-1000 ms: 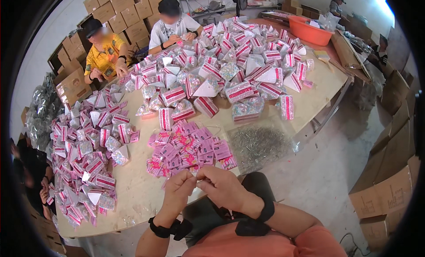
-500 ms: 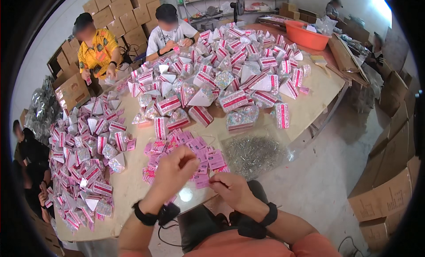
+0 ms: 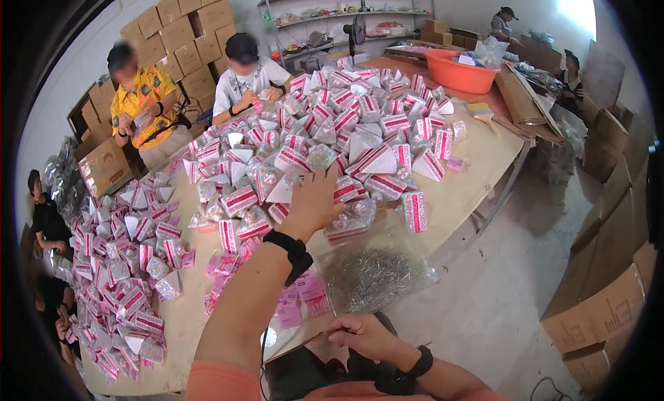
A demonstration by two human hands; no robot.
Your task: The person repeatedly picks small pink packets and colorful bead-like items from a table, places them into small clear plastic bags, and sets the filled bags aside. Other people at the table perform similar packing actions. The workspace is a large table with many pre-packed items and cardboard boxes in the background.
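Pink-striped wedge packs [image 3: 373,159], glossy | left hand [image 3: 313,202]: fingers apart over them | right hand [image 3: 365,336]: fingers curled, grip unclear

Wide view from the person's head
Facing down and forward (bent at the rim), right hand [image 3: 363,334] near, table [image 3: 477,171] ahead, shelves [image 3: 387,14] far.

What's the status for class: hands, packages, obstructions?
Left hand at striped packages, grip unclear. Right hand curled near body, contents unclear. Left forearm partly covers pink cards.
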